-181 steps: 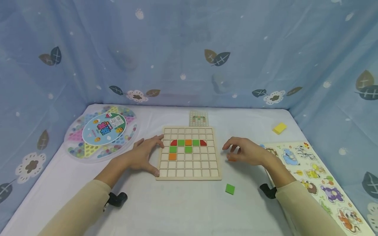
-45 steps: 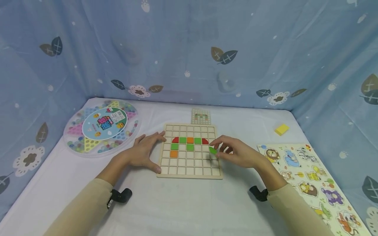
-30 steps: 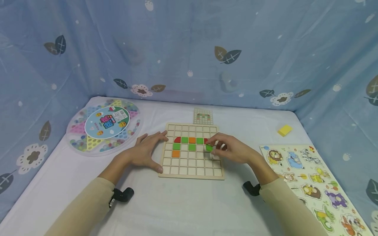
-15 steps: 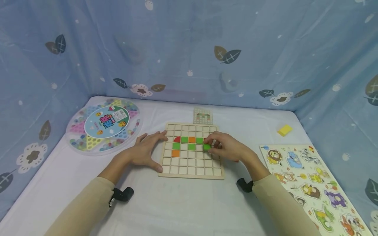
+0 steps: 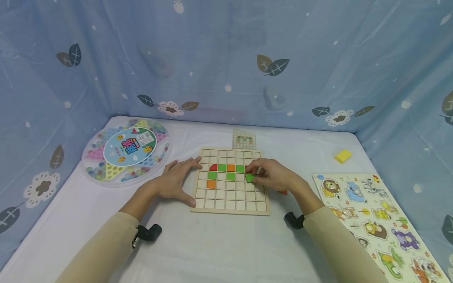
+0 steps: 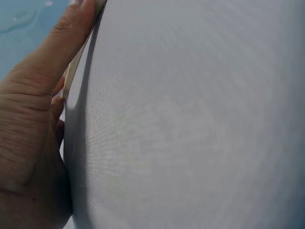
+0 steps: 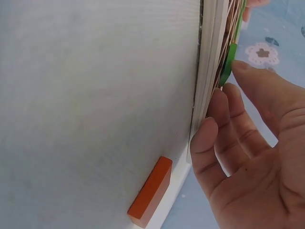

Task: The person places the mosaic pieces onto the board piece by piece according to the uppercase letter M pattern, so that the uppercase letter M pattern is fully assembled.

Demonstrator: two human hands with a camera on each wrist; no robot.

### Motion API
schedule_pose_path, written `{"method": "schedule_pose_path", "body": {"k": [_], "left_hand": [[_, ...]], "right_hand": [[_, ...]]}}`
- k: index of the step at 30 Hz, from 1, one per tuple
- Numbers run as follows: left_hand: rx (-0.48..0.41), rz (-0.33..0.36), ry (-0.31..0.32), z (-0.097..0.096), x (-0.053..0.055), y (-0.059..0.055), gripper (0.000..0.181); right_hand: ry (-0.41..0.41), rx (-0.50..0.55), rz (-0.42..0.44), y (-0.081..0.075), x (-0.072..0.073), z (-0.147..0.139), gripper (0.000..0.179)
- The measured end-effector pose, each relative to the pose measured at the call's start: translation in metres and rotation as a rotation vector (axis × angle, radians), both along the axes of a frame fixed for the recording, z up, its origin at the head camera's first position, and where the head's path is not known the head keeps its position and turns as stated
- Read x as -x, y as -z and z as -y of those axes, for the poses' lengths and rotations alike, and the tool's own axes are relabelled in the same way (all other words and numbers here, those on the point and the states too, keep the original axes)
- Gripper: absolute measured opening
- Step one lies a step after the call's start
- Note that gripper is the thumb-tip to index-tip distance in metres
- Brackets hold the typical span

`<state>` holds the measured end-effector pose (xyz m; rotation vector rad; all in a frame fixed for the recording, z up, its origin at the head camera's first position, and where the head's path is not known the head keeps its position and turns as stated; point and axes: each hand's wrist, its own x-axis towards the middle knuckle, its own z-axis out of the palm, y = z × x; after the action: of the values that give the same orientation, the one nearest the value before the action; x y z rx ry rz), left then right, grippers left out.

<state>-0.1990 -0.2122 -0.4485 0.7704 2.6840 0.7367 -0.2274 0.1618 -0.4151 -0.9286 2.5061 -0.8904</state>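
Note:
A wooden grid board (image 5: 224,205) lies on the table, with green and orange square tiles and two red rounded tiles set in its cells. My left hand (image 5: 173,182) spreads thumb and fingers along the board's left edge; the thumb (image 6: 57,52) lies at that edge in the left wrist view. Over the right part of the grid, my right hand (image 5: 274,175) pinches a green square tile (image 5: 249,178), tilted askew over a cell just below the right red tile (image 5: 247,168). In the right wrist view the thumb touches this green tile (image 7: 229,64).
Right of the board, partly under my right hand, an orange tile (image 7: 151,191) lies on the table. A small pattern card (image 5: 244,140) is behind the board. A round marble game (image 5: 92,173) stands left, an animal puzzle board (image 5: 361,216) right, and yellow pieces (image 5: 342,156) back right.
The green tile, earlier on the table front right of the board, has been picked up by my right hand and carried left over the grid. My left hand has stayed at the board's edge.

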Motion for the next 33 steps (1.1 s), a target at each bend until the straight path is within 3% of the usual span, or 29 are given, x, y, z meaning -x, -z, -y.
{"method": "schedule_pose_path", "body": {"k": [12, 20, 33], "left_hand": [[-0.006, 0.006, -0.017, 0.003, -0.001, 0.003, 0.114], [-0.003, 0.002, -0.011, 0.002, -0.001, 0.005, 0.115], [-0.015, -0.005, -0.006, 0.0, 0.001, 0.003, 0.114]], "right_hand": [[0.013, -0.033, -0.042, 0.001, 0.002, 0.006, 0.021], [0.081, -0.116, -0.043, 0.0, 0.001, 0.01, 0.016], [0.078, -0.128, -0.053, -0.006, -0.001, 0.008, 0.012]]}}
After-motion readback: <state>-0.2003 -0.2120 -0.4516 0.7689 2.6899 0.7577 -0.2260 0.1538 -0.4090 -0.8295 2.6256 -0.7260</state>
